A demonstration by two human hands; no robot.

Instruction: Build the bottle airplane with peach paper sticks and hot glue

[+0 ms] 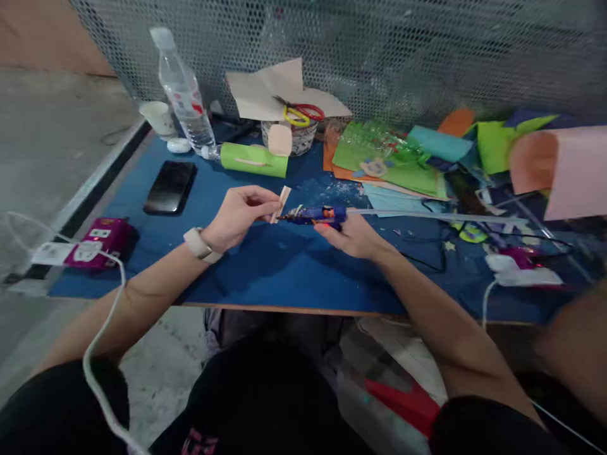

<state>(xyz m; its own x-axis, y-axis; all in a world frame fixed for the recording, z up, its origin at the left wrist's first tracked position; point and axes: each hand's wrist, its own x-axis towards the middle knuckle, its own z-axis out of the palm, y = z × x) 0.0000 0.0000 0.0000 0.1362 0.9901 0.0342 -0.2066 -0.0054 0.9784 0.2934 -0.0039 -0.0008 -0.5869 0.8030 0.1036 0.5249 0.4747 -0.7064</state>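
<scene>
Between the thumb and fingers of my left hand point(241, 215) is a small pale flat strip point(284, 197), held tilted above the blue table. My right hand point(355, 235) is wrapped round a blue glue gun point(310, 216), whose nozzle points left at the strip. The nozzle tip is at or very near the strip; I cannot tell if they touch. A long translucent glue stick point(441, 216) sticks out of the gun's back toward the right. Behind my left hand lies a bottle wrapped in green paper point(253, 159).
A phone point(169, 187), an upright water bottle point(186, 95) and a paper cup point(159, 119) stand or lie left. Scissors point(298, 114) rest on a basket point(303, 140). Coloured sheets point(384, 161) are piled right. Purple power sockets point(97, 243) with cables sit left. Someone's blurred arm point(576, 347) shows at right.
</scene>
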